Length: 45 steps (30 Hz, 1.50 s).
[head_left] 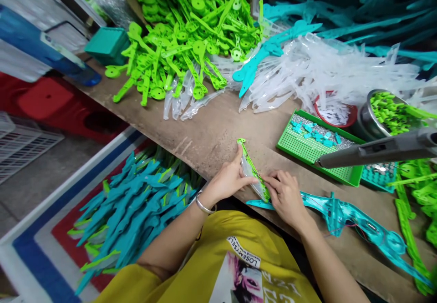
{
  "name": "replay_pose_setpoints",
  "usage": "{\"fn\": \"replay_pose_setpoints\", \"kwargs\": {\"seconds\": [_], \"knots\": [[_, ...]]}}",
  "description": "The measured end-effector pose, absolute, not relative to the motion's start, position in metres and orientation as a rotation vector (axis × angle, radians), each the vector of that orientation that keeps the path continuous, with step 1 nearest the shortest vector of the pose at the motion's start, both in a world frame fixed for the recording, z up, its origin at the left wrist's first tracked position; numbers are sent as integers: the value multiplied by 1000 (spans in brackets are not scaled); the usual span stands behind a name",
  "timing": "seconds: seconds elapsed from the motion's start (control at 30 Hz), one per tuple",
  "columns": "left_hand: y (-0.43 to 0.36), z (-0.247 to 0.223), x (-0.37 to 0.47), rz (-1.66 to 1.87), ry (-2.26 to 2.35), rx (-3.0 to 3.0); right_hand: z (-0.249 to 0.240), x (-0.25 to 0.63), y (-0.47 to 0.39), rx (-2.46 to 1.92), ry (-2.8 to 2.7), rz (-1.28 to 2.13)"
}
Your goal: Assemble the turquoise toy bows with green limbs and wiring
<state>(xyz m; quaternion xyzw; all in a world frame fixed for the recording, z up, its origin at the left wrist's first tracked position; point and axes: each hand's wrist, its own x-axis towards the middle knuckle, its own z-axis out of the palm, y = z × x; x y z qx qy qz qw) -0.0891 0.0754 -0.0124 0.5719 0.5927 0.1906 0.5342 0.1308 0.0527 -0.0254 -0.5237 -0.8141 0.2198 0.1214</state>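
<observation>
My left hand [228, 180] grips a lime-green plastic part [251, 164] near its upper end, its index finger along the part and its thumb across it. A translucent white blade-shaped piece [246, 170] lies against the green part's left side. At the lower end, my right hand [285, 198] has its fingers bent together on the green part; whether a small piece is between them is hidden. Just below and to the right lies a turquoise bow-shaped shell half [336, 212], hollow side up, with thin wires inside. Its left tip shows beneath the green part.
Behind are heaps of lime-green parts [191, 34] and translucent blades [307, 66]. To the right stand a green basket [287, 143] of small turquoise pieces and screws, a red bowl [353, 117], a metal bowl [368, 112] and an overhanging grey electric screwdriver [375, 150]. A box [32, 230] of turquoise assemblies stands lower left.
</observation>
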Motion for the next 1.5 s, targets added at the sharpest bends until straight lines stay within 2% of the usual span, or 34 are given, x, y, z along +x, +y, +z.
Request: {"fn": "replay_pose_setpoints", "kwargs": {"seconds": [0.47, 0.6, 0.77, 1.0, 1.23, 1.5], "knots": [[99, 11, -103, 378, 1641, 1774, -25, 132, 53, -1519, -2312, 697], [175, 13, -131, 670, 1885, 2004, -25, 131, 52, -1528, -2302, 705], [327, 13, -156, 1089, 1823, 1843, -25, 129, 50, -1549, -2287, 705], [475, 32, -143, 1138, 1869, 1602, -26, 127, 49, -1555, -2277, 709], [523, 33, -111, 1029, 1868, 1673, -25, 125, 47, -1589, -2269, 725], [510, 62, -114, 1003, 2010, 1876, -21, 128, 50, -1578, -2330, 699]]}}
